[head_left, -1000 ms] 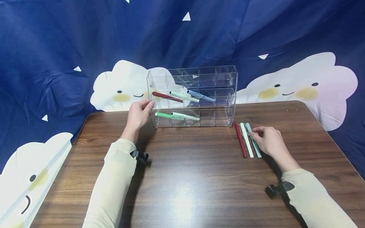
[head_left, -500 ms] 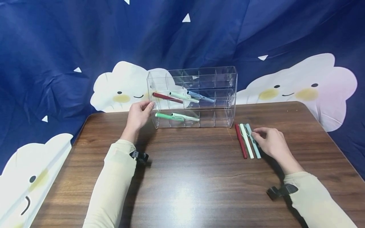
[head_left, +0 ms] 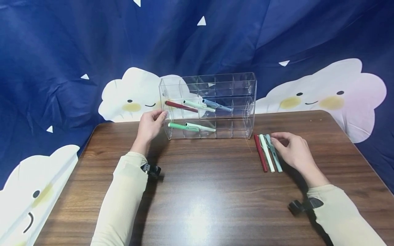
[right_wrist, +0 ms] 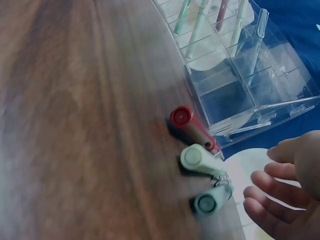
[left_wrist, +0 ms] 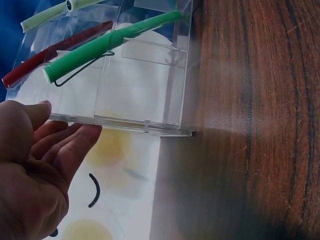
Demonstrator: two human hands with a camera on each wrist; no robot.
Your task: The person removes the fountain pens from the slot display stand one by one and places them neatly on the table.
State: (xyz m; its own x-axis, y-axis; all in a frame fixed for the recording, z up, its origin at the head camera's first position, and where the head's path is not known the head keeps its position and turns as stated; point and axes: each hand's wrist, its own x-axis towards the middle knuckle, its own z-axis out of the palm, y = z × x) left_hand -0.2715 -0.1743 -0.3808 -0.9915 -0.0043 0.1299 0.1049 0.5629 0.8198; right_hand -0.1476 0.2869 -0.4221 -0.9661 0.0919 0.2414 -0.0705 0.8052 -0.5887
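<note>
A clear acrylic pen organizer (head_left: pixel 254 106) stands upright at the back of the table. My left hand (head_left: pixel 149 127) pinches its left side wall, thumb in front and fingers behind, as the left wrist view shows. Red, pale green and blue pens lie in its middle tier; a green pen (left_wrist: pixel 85 56) and a whitish pen (head_left: pixel 201 127) lie in the lower tier. To the right, a red pen (head_left: pixel 261 153), a pale green pen (head_left: pixel 267 153) and a teal pen (head_left: pixel 275 155) lie side by side. My right hand (head_left: pixel 293 150) hovers by the teal pen's far end, fingers loosely bent, holding nothing.
The brown wooden table (head_left: pixel 197 191) has rounded far corners. Behind it hangs a blue curtain (head_left: pixel 215 37) printed with white clouds. A small black device is strapped at each wrist, over pale sleeves (head_left: pixel 123 198).
My right hand has lifted slightly off the teal pen and shifted toward its far end. The left hand keeps its hold on the organizer, and the pens stay about where they were.
</note>
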